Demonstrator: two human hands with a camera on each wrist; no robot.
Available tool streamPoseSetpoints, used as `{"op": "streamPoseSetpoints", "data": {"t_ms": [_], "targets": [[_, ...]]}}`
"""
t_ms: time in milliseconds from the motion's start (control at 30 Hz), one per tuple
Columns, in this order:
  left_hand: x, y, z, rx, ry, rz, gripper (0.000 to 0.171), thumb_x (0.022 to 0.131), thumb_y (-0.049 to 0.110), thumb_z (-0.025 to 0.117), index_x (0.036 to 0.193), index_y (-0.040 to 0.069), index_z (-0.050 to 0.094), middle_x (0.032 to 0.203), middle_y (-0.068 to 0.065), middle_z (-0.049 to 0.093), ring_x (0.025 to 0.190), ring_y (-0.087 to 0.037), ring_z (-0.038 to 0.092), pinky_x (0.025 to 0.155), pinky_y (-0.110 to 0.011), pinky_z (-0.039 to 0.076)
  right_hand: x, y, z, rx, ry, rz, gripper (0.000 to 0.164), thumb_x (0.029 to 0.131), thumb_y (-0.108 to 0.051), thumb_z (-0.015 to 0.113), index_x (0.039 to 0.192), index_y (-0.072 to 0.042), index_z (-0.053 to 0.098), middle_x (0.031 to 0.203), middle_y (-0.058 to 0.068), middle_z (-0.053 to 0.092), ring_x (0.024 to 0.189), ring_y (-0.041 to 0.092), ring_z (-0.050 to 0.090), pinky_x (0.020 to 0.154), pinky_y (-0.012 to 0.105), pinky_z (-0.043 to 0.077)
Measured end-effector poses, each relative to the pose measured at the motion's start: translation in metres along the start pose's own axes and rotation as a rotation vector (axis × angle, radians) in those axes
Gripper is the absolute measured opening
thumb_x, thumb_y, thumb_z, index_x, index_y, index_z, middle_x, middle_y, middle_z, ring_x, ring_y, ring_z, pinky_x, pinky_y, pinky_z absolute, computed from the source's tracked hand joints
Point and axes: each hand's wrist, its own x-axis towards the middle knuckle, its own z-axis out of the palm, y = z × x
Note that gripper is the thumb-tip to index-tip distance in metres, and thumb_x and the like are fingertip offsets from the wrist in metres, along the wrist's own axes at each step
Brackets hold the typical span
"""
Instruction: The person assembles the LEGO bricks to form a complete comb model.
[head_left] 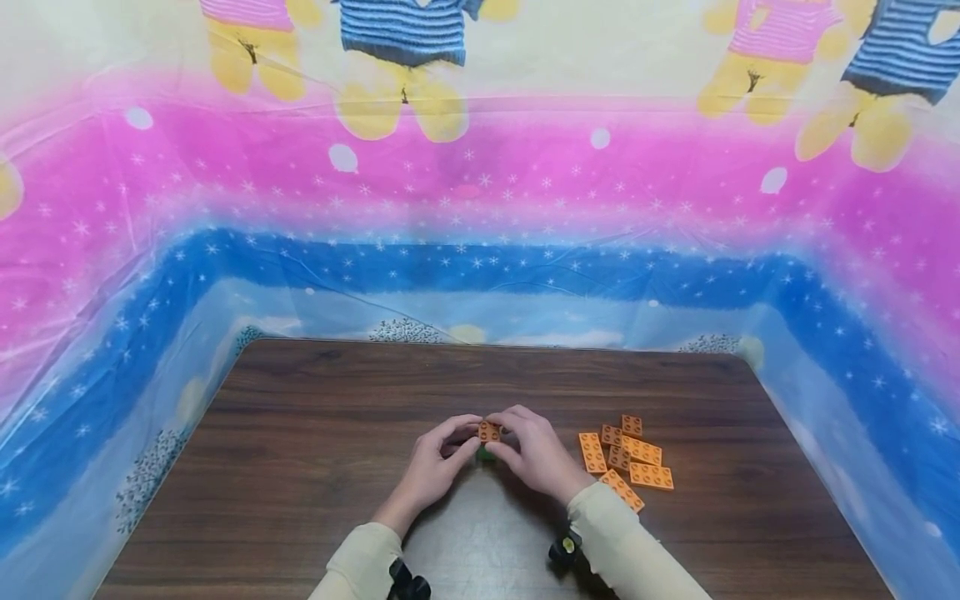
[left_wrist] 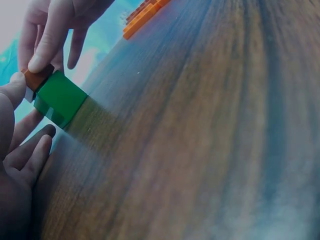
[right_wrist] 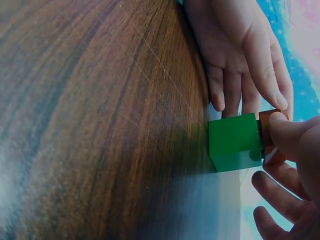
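Observation:
A green block [right_wrist: 234, 141] stands on the table between both hands. On its top sits a small brown toy brick [head_left: 489, 432] with studs, and a narrow dark gap shows between the two in the right wrist view. My left hand [head_left: 435, 462] pinches the brown brick from the left with thumb and index finger. From the other side my right hand [head_left: 536, 450] grips the same brick, its thumb [right_wrist: 286, 135] on the near face. The right hand's lower fingers [right_wrist: 277, 195] are spread beside the green block. In the head view the hands hide most of the block.
Several flat orange bricks [head_left: 651, 476] lie loosely grouped to the right of the right hand. Small brown bricks [head_left: 618, 457] lie among them. The dark wooden table [head_left: 337, 392] is bordered by a printed cloth [head_left: 480, 267] at its back and sides.

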Motion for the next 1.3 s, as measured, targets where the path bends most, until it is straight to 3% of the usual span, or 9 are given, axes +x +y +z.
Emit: {"op": "streamPoseSetpoints", "data": {"t_ms": [300, 567, 967, 1300], "targets": [[-0.0004, 0.0003, 0.0005, -0.012, 0.006, -0.003, 0.031, 0.105, 0.028, 0.067, 0.135, 0.022, 0.068, 0.127, -0.001, 0.073, 0.119, -0.021, 0.069, 0.095, -0.036, 0.056, -0.0028, -0.0016, -0.0032, 0.115, -0.015, 0.056, 0.035, 0.107, -0.021, 0.064, 0.139, -0.008, 0.066, 0.128, 0.007, 0.07, 0.111, 0.019, 0.071, 0.091, 0.04, 0.059], [-0.0008, -0.0003, -0.0002, -0.027, -0.001, -0.005, 0.032, 0.105, 0.028, 0.068, 0.135, 0.02, 0.068, 0.128, -0.002, 0.072, 0.12, -0.022, 0.069, 0.096, -0.037, 0.056, -0.0034, -0.0021, -0.0051, 0.11, -0.013, 0.082, 0.031, 0.106, -0.02, 0.066, 0.136, -0.012, 0.067, 0.131, 0.005, 0.071, 0.121, 0.02, 0.068, 0.098, 0.043, 0.057], [0.0006, -0.0009, -0.0001, -0.019, -0.007, 0.005, 0.033, 0.105, 0.028, 0.067, 0.137, 0.018, 0.068, 0.129, -0.003, 0.072, 0.12, -0.023, 0.069, 0.096, -0.036, 0.057, -0.0043, 0.0, -0.003, 0.111, 0.0, 0.101, 0.032, 0.105, -0.021, 0.067, 0.135, -0.011, 0.068, 0.13, 0.005, 0.071, 0.119, 0.022, 0.069, 0.097, 0.043, 0.057], [-0.0006, 0.0007, 0.0006, 0.006, 0.014, 0.048, 0.031, 0.104, 0.026, 0.069, 0.134, 0.018, 0.069, 0.128, -0.005, 0.073, 0.118, -0.026, 0.071, 0.093, -0.036, 0.059, -0.0054, 0.0001, -0.0009, 0.173, -0.006, 0.126, 0.029, 0.106, -0.019, 0.066, 0.134, -0.014, 0.068, 0.124, 0.003, 0.073, 0.107, 0.013, 0.071, 0.088, 0.036, 0.059]]}}
